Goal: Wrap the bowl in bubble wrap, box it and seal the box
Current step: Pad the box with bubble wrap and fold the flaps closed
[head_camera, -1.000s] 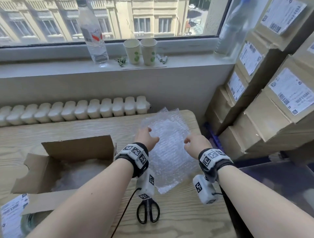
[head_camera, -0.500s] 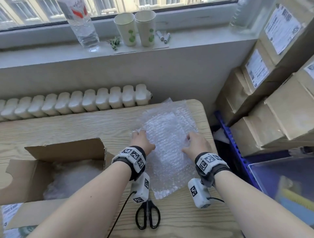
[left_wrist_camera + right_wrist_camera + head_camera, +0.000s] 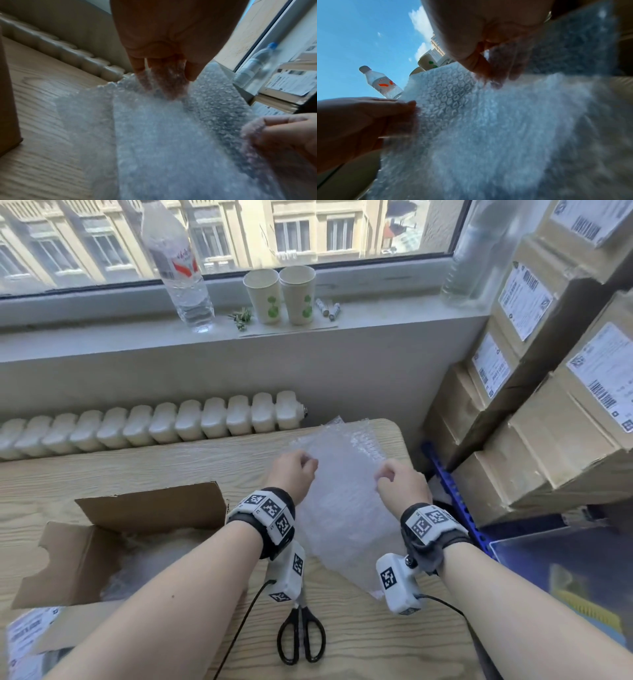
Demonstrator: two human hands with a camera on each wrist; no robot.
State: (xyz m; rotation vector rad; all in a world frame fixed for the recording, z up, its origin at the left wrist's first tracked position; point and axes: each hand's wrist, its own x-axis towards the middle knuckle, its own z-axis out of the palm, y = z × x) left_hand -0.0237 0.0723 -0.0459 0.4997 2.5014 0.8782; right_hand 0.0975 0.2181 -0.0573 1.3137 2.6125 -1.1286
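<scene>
A sheet of bubble wrap (image 3: 346, 508) hangs tilted above the right part of the wooden table (image 3: 171, 470). My left hand (image 3: 308, 463) pinches its upper left edge and my right hand (image 3: 385, 474) pinches its upper right edge. The left wrist view shows the left hand (image 3: 163, 77) with its fingers behind the bubble wrap (image 3: 171, 142). In the right wrist view the right hand (image 3: 493, 77) grips the bubble wrap (image 3: 488, 128) the same way. More bubble wrap (image 3: 370, 440) lies flat under it. An open cardboard box (image 3: 147, 508) with white padding stands at the left. No bowl is clearly visible.
Black scissors (image 3: 301, 635) lie near the table's front edge between my forearms. Stacked labelled cartons (image 3: 548, 440) rise close on the right. A radiator (image 3: 154, 426) runs behind the table. A water bottle (image 3: 178, 265) and two paper cups (image 3: 281, 294) stand on the windowsill.
Both hands lay flat on the bubble wrap before. Now their fingers have curled and pinched the top sheet's far edge and raised it off the table.
</scene>
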